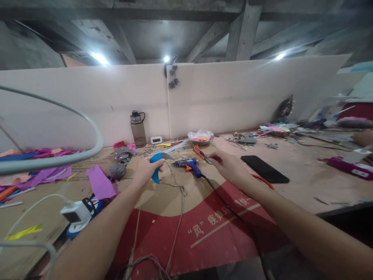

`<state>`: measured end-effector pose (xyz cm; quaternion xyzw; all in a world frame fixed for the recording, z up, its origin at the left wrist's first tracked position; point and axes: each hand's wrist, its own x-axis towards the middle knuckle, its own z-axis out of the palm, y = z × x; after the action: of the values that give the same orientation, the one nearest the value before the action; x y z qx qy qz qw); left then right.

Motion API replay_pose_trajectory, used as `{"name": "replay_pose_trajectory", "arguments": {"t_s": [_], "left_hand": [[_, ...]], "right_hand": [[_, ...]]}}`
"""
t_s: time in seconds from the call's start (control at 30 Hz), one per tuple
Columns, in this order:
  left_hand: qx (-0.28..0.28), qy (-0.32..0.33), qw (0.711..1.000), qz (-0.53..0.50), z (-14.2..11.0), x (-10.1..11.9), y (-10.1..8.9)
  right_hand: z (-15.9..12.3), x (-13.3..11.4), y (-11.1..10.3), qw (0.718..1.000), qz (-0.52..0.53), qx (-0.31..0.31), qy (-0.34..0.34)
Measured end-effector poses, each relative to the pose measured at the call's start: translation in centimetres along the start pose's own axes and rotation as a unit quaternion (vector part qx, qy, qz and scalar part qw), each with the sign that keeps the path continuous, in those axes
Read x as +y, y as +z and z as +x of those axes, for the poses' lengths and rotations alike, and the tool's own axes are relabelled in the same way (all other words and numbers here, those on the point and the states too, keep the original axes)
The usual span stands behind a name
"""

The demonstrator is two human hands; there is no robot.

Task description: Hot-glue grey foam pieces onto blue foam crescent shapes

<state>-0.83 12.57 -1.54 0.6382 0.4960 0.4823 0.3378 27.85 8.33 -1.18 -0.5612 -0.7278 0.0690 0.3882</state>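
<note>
My left hand (147,169) pinches a blue curved piece (156,158) with a grey pointed end, which looks like felt or paper. Grey yarn (182,206) runs from near this hand down over the cardboard. My right hand (223,165) is curled low over the work surface, fingers together; what they hold, if anything, is hidden. Close by its fingertips lies an orange utility knife (199,151), and I cannot tell whether they touch. Between the hands rests a blue hot glue gun (189,166) with its black cord trailing toward me.
A black phone (264,169) lies right of my right forearm, near a red handle (263,181). A water bottle (138,130) and small white clock (156,140) stand against the partition. Purple scraps (100,182), a yarn ball (117,170) and a charger (76,212) lie left. Another person's hand (363,137) shows far right.
</note>
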Motion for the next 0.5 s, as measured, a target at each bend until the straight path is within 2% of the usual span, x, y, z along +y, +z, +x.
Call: {"name": "replay_pose_trajectory", "arguments": {"t_s": [0.13, 0.23, 0.33, 0.5], "left_hand": [[-0.042, -0.016, 0.997, -0.064, -0.1, 0.3, 0.1], [-0.069, -0.042, 0.991, -0.102, -0.4, 0.5, 0.4], [-0.094, -0.038, 0.989, -0.111, -0.7, 0.7, 0.8], [-0.096, -0.012, 0.992, -0.081, -1.3, 1.8, 1.2]], "right_hand": [[-3.8, 5.6, -3.5, 0.991, -0.127, 0.014, 0.042], [-5.8, 7.6, -4.5, 0.992, -0.085, 0.031, 0.083], [-6.0, 5.3, -4.1, 0.997, 0.023, 0.028, 0.073], [-2.7, -3.5, -0.8, 0.983, 0.183, 0.01, -0.021]]}}
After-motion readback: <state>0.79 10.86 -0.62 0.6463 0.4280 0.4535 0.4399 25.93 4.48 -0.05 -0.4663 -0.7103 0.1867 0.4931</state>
